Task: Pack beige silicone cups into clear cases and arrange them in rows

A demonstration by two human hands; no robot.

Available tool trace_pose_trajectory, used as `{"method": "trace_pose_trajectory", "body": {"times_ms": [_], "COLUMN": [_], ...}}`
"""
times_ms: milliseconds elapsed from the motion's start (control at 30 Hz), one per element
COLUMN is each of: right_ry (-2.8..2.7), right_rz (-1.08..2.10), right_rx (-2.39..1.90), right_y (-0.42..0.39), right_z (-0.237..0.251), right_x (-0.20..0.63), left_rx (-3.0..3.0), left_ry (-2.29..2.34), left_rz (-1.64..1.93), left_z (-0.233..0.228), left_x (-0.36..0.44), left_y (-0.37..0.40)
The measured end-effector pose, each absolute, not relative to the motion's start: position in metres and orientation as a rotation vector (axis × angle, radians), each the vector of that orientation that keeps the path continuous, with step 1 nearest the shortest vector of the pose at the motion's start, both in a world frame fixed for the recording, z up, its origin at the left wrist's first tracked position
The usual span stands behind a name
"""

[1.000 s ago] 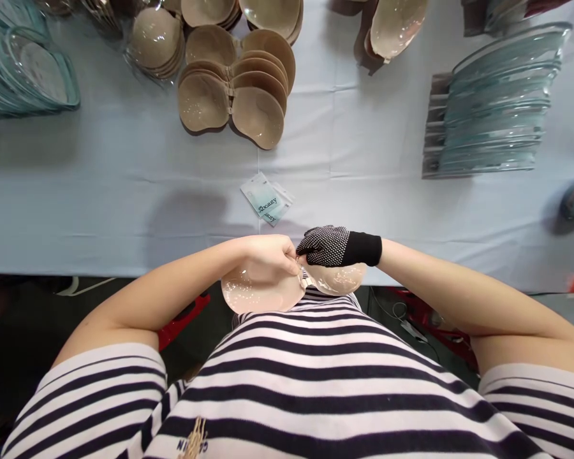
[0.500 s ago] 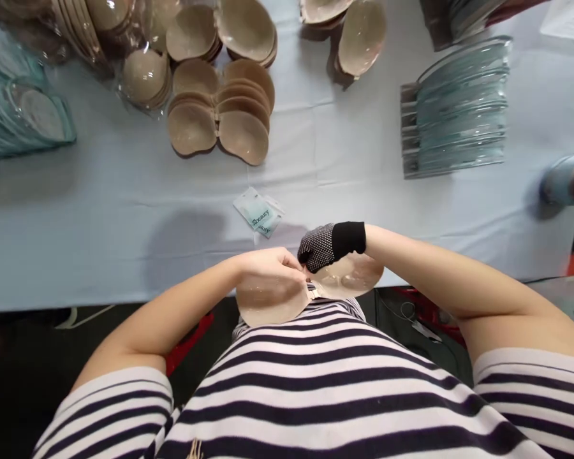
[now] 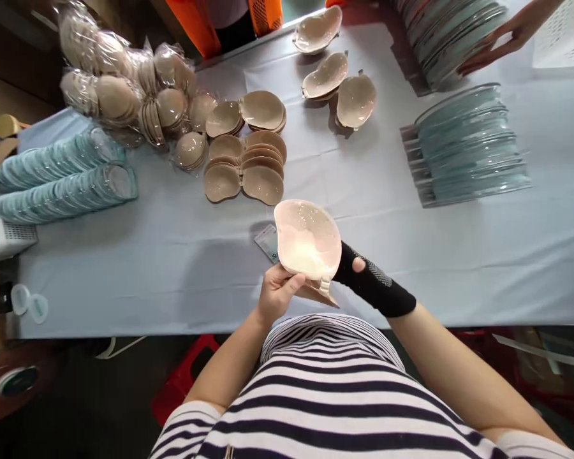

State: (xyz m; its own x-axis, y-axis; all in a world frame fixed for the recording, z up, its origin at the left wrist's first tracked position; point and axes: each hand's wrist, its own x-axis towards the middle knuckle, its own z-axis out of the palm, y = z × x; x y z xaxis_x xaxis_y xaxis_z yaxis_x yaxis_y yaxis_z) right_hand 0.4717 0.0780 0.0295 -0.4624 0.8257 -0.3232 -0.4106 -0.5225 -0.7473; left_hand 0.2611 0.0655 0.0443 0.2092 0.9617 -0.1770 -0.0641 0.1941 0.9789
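A beige adhesive bra (image 3: 309, 236) is held up above the near part of the table, one shiny cup facing the camera and a small clasp at its lower right. My left hand (image 3: 278, 290) is closed on the cup's lower edge, thumb on the front. My right hand (image 3: 363, 271), in a black dotted glove with the thumb tip bare, is at the cup's right side. Its fingers go behind the bra and are hidden. Partly covered by the cup, small printed packets (image 3: 266, 243) lie on the table.
Beyond lie stacked adhesive bras (image 3: 263, 185), more loose cups (image 3: 356, 102) and bagged cups (image 3: 117, 99). Rows of teal packages (image 3: 67, 194) are on the left, teal packs (image 3: 473, 150) on the right. Another person's hand (image 3: 511, 35) touches packs at upper right, near a white basket (image 3: 564, 38).
The bra has moved from against my striped shirt up and forward over the table, and one cup now faces up. My right hand went from its top to behind it. The view has shifted.
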Motion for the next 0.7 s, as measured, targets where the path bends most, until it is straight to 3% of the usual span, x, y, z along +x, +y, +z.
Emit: {"method": "trace_pose_trajectory", "body": {"times_ms": [300, 700], "right_ry": [-0.940, -1.022], "right_rz": [1.651, 1.622], "right_rx": [-1.179, -1.245], "right_y": [0.088, 0.083], "right_z": [0.062, 0.076], "right_x": [0.449, 0.454], "left_rx": [1.048, 0.751], "left_ry": [1.055, 0.982], "left_rz": [1.025, 1.145], "left_z": [0.055, 0.040], "left_x": [0.269, 0.269], "left_y": [0.064, 0.055]}}
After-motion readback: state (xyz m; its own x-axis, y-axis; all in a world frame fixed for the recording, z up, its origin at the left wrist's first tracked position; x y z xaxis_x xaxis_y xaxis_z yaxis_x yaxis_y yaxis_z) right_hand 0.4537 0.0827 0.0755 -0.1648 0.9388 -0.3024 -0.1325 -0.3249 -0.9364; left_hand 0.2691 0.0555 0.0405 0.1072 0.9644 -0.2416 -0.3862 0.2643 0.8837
